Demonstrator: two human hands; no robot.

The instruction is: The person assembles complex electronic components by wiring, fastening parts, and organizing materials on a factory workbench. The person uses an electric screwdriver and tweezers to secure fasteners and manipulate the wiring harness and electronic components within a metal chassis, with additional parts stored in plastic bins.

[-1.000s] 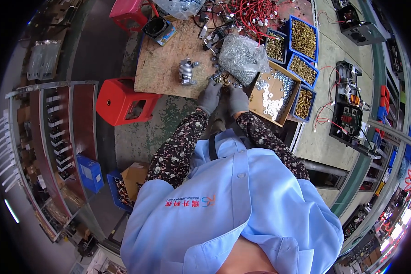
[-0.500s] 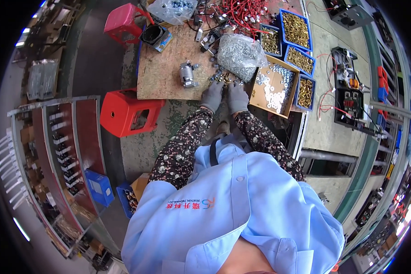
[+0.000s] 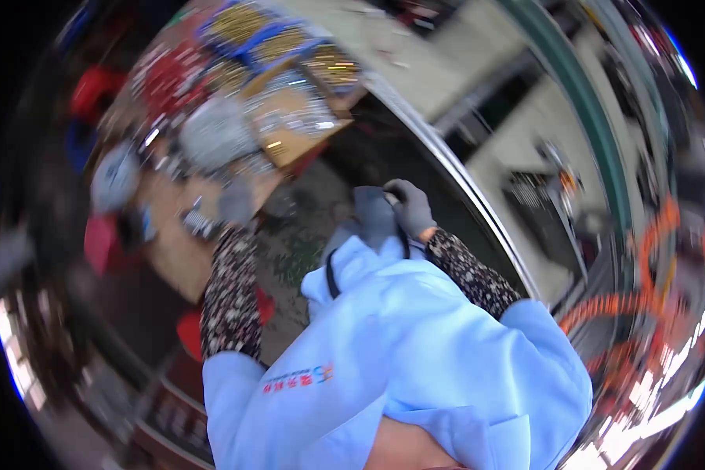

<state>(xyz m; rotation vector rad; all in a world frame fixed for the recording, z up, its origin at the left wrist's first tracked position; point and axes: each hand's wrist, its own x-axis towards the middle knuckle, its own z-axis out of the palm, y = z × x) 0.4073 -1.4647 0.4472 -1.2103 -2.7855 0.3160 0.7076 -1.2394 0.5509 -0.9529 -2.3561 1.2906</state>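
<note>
The whole view is smeared by motion. My left hand (image 3: 236,202), in a grey glove, is at the table's near edge beside a small ribbed metal part (image 3: 199,222); its fingers are too blurred to read. In front of my waist, away from the table, my gloved right hand (image 3: 412,207) has its fingers curled in toward the thumb. Something pale shows at its fingertips, too small to name. A clear plastic bag of small metal hardware (image 3: 215,135) lies beyond my left hand. Next to it sits an open cardboard tray (image 3: 294,150) with washers in it.
Blue bins (image 3: 251,56) of brass-coloured pieces stand behind the tray. Red wires (image 3: 168,82) are heaped on the table's far part. A red stool (image 3: 192,333) is beside my left arm. On the right runs a pale workbench (image 3: 489,157) with a metal edge and dark equipment (image 3: 536,207).
My view has swung to the right, so the table now lies to the left. My right hand has left the table's hardware and come back to my waist. The left hand remains by the table.
</note>
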